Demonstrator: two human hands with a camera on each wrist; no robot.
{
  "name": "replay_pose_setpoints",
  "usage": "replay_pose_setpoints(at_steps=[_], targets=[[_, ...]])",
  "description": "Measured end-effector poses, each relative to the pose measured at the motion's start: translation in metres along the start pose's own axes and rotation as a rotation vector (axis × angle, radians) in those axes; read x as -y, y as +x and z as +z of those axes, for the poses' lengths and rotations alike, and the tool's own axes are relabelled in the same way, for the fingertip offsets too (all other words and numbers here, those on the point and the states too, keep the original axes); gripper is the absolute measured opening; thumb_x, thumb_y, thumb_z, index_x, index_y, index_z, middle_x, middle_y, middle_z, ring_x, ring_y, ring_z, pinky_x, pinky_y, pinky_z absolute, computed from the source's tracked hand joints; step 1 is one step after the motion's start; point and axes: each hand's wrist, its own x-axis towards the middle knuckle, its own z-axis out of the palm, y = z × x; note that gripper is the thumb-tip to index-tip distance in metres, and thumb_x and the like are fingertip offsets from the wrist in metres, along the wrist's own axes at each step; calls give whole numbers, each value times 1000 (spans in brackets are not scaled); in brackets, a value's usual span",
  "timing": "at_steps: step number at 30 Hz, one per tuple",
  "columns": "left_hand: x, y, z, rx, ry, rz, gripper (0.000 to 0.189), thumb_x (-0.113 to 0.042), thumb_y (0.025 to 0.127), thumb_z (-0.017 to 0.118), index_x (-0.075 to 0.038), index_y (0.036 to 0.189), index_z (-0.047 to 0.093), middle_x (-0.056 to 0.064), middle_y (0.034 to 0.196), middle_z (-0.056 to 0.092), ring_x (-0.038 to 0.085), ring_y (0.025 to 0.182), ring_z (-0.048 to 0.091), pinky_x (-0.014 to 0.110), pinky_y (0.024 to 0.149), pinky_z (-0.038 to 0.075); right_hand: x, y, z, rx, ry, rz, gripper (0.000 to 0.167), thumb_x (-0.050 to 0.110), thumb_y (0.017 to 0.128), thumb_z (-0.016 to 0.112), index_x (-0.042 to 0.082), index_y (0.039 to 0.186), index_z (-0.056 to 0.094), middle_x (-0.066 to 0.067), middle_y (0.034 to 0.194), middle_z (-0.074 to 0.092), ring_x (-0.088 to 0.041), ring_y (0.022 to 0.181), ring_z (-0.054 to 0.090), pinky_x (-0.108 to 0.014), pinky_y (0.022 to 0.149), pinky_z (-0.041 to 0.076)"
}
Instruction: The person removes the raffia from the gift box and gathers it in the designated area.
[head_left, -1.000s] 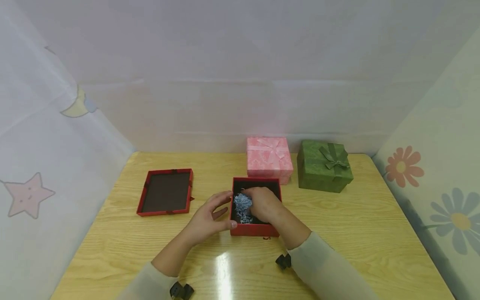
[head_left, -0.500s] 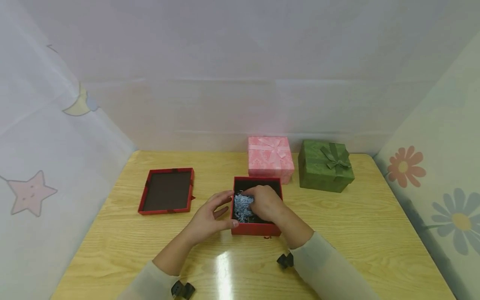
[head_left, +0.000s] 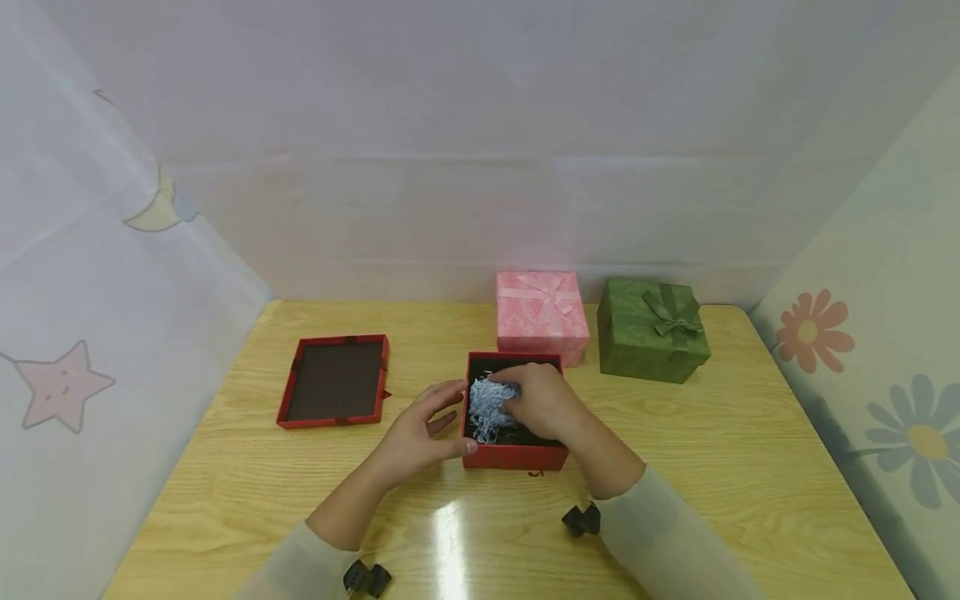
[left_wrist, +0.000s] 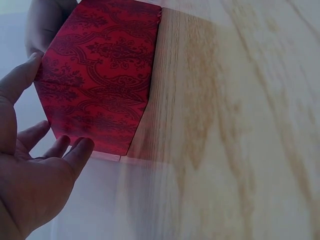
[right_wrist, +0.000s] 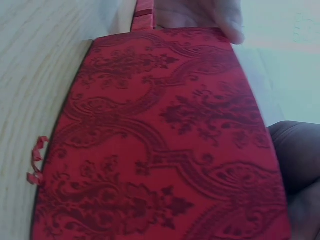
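Note:
A red box [head_left: 517,457] with a dark inside stands uncovered in the middle of the table. Light-blue shredded paper [head_left: 489,410] is bunched in its left half. My right hand [head_left: 546,402] reaches in from the right, thumb and forefinger bent around the paper; its fingertips are partly hidden. My left hand [head_left: 420,440] rests against the box's left side, fingers spread, thumb at the near left corner. In the left wrist view its fingers touch the patterned red wall [left_wrist: 100,75]. The right wrist view shows the front wall [right_wrist: 160,140] and part of the right hand [right_wrist: 302,170].
To the left lies the red lid [head_left: 333,382], dark inside upward. Behind the box stand a pink gift box [head_left: 540,312] and, to its right, a green gift box [head_left: 651,329], both with bows. White cloth hangs behind the wooden table [head_left: 247,500].
My right hand has shifted slightly right and back inside the box, and the blue paper has spread toward it and looks fluffier. The left hand stays against the box.

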Motion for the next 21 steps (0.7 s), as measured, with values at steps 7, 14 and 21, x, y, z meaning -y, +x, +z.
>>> replay_pose_setpoints(at_steps=[7,14,21], targets=[[-3,-1,0,3,-3,-1,85,-20,87,87,-22,159,42,-2,161,35,26,148,38,46,119,39,2,-6,-11,-2,23,-2,41,10,88,81,17,129,75,-2,123,74,-17,105,67,-42,93,57],[-3,-1,1,6,-4,-8,85,-20,87,87,-22,159,42,-2,161,35,26,148,38,46,119,38,3,-13,-17,-8,39,3,42,12,88,81,19,129,75,-1,122,74,-16,96,65,-42,91,57],[-1,-1,2,-1,-11,-21,85,-21,87,87,-24,160,42,-2,162,35,27,148,39,45,119,39,0,-20,-24,-35,79,-15,43,16,88,83,19,130,74,-2,121,74,-14,80,60,-39,82,57]])
